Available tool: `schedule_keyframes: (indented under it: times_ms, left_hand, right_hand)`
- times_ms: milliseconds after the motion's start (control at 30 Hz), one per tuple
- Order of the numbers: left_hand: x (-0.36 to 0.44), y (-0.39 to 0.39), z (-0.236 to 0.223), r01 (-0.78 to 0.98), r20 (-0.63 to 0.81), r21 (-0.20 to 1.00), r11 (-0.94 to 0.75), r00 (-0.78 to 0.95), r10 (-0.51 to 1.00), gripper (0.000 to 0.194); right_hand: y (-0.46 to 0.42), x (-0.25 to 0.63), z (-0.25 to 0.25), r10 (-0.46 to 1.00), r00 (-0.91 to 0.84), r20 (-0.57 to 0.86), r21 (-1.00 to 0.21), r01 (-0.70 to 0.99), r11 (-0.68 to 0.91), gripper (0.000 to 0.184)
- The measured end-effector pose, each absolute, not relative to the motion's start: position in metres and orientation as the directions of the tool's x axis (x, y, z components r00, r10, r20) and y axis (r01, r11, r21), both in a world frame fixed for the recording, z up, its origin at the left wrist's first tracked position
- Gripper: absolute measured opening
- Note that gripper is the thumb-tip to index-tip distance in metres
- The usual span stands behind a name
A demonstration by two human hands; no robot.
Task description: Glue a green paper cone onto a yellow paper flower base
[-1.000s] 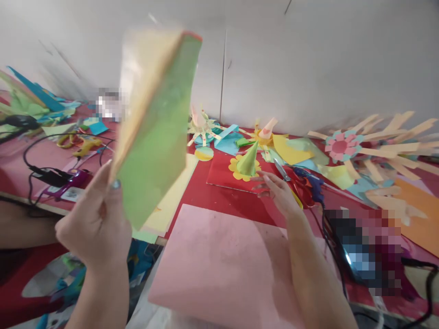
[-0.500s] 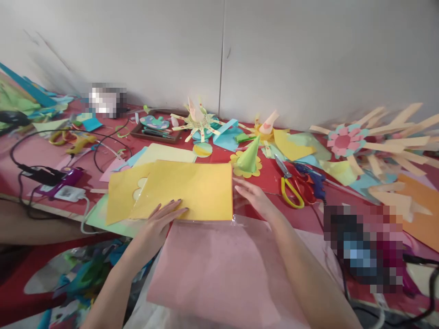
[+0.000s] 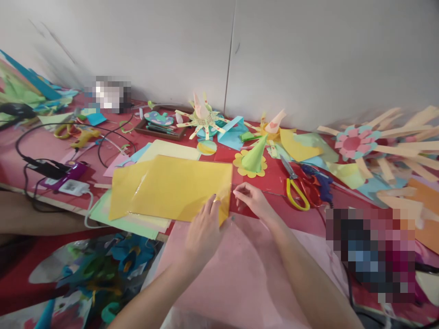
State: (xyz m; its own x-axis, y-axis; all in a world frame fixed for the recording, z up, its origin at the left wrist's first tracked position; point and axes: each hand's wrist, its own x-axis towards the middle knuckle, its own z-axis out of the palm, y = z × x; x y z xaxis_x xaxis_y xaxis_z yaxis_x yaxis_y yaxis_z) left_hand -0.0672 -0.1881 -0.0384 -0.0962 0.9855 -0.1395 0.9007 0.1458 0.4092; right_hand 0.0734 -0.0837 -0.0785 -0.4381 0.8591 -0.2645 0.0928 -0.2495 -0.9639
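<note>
Sheets of yellow paper [image 3: 171, 187] lie before me, their right portion inside a clear plastic sleeve with a shiny edge. My left hand [image 3: 206, 226] is at the lower right end of the sleeve, with bent fingers pinching at its surface, and the corner there looks raised. Just off the right edge, my right hand [image 3: 254, 201] has its thumb and forefinger drawn together; anything between them is too small or clear to make out. Under my forearms spreads a large pink sheet [image 3: 236, 269]. Pale green and cream sheets [image 3: 126, 219] stick out from below the yellow paper.
Scissors with yellow handles [image 3: 297, 194] lie to the right, beside a blue glue gun [image 3: 317, 178]. A green cone on a yellow flower base [image 3: 254, 157] stands behind. At left are a purple power strip [image 3: 65, 178] and black cables. Another person's arm [image 3: 30, 212] shows at the left edge.
My left hand has moved right along the yellow paper to its right end. My right hand's fingers have curled in. A pale rounded patch on the left of the paper no longer shows.
</note>
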Motion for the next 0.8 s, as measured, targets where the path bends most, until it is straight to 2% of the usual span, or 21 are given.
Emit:
schedule_keyframes:
  times_ms: [200, 333, 533, 733, 800]
  left_hand:
    - [-0.041, -0.179, -0.06, 0.941, 0.057, 0.324, 0.102, -0.127, 0.99, 0.049]
    - [-0.032, -0.175, -0.065, 0.955, 0.001, 0.248, 0.163, -0.169, 0.986, 0.043]
    - [-0.036, -0.169, -0.05, 0.959, -0.111, 0.214, 0.184, -0.164, 0.98, 0.018]
    - [-0.047, -0.167, -0.049, 0.967, -0.139, 0.21, 0.146, -0.119, 0.983, 0.019]
    - [-0.048, -0.167, -0.049, 0.964, -0.13, 0.217, 0.156, -0.13, 0.983, 0.018]
  right_hand:
    - [-0.091, 0.07, -0.076, 0.82, -0.507, -0.265, -0.962, 0.088, -0.257, 0.029]
    - [-0.095, 0.067, -0.072, 0.815, -0.506, -0.28, -0.959, 0.12, -0.256, 0.031]
    - [-0.093, 0.071, -0.067, 0.787, -0.539, -0.299, -0.949, 0.081, -0.305, 0.034]
    - [-0.091, 0.073, -0.066, 0.808, -0.543, -0.229, -0.973, 0.12, -0.195, 0.033]
    - [-0.092, 0.073, -0.065, 0.803, -0.538, -0.257, -0.966, 0.131, -0.222, 0.032]
